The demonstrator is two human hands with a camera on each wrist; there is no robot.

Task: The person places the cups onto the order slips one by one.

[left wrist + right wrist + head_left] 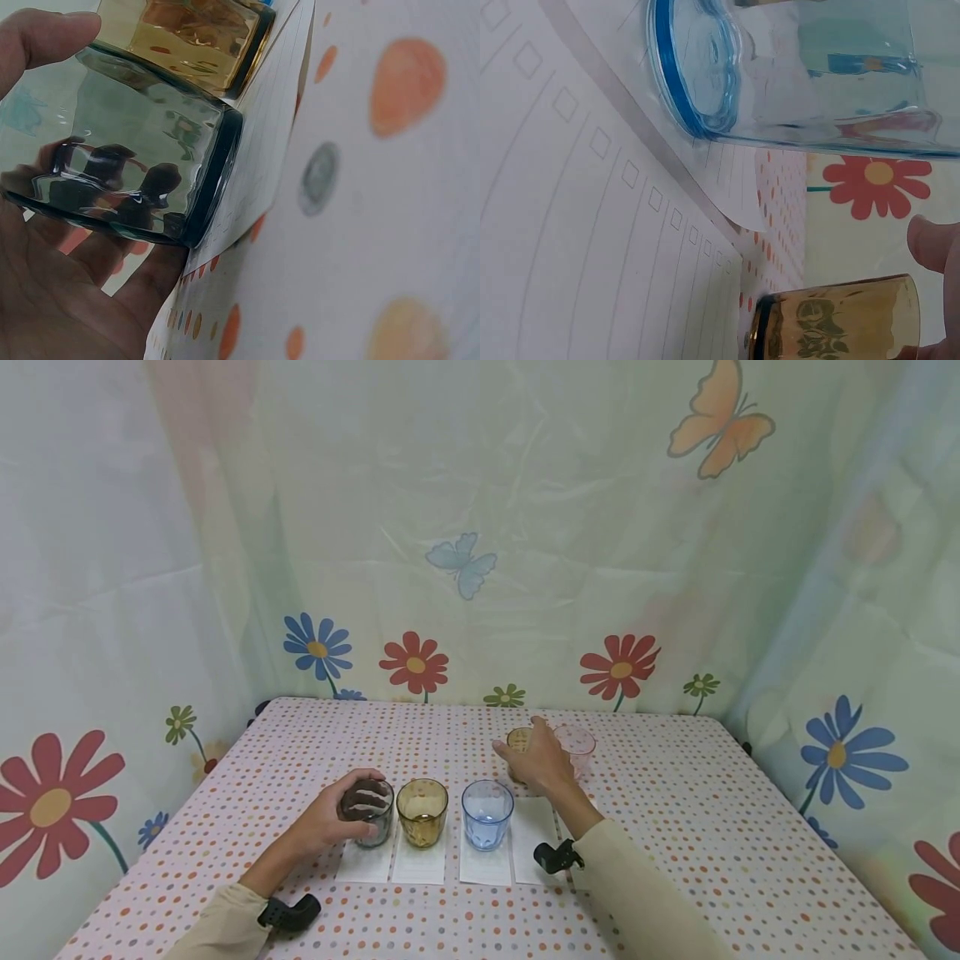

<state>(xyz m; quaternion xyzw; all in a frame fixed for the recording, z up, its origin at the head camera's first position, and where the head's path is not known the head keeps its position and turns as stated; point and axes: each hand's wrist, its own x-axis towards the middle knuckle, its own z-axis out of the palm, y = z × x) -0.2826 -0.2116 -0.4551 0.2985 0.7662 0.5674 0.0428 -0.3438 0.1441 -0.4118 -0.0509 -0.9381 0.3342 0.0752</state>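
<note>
My left hand [326,817] grips a grey drinking glass [384,814], which stands upright on a paper sheet; its thumb lies on the near side and its fingers wrap behind. Just right of it stands an amber glass [422,814], then a clear blue glass [487,818]. Farther back, my right hand [547,766] is at a second amber glass [519,740], partly hidden by the hand. In the right wrist view, the thumb [933,244] stands apart from that amber glass [832,319], and a fingertip is near its rim. A pink glass [576,743] stands behind the right hand.
Several white paper sheets [486,870] lie side by side under the front glasses. A dotted cloth [675,827] covers the table. Curtains [480,485] with flowers and butterflies hang at the back and sides.
</note>
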